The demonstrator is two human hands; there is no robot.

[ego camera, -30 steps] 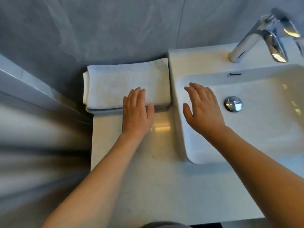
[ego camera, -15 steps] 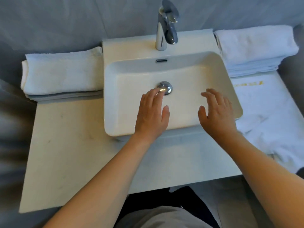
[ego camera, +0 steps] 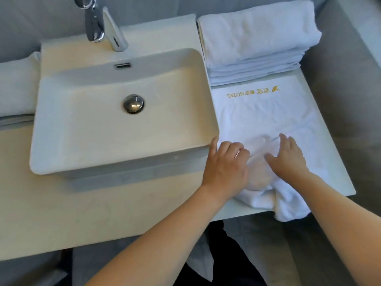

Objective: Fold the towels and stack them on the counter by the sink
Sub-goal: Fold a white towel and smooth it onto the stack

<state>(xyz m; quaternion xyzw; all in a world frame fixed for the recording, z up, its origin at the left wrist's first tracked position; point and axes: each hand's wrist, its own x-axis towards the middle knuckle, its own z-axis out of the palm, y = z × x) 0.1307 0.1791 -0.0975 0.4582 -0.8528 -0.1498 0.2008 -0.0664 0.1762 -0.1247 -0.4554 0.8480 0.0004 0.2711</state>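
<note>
A loose white towel [ego camera: 268,118] with gold hotel lettering lies spread on the counter to the right of the sink. Its near end is crumpled and hangs over the front edge. My left hand [ego camera: 225,168] is on the crumpled part beside the basin corner, with its fingers curled down into the fabric. My right hand [ego camera: 288,159] rests on the same towel just to the right, fingers straight and spread. A stack of folded white towels [ego camera: 257,38] sits behind the loose towel against the wall. Another folded stack [ego camera: 16,85] lies left of the sink.
The white rectangular basin [ego camera: 82,129] stands on the pale counter [ego camera: 82,213], with a chrome faucet [ego camera: 107,27] behind it and a chrome drain plug [ego camera: 133,103] inside. Grey walls close in the back and right. The counter's front edge runs near my body.
The view swung right from the left stack, past the sink, to the right side. Both hands moved from over the basin onto the loose towel.
</note>
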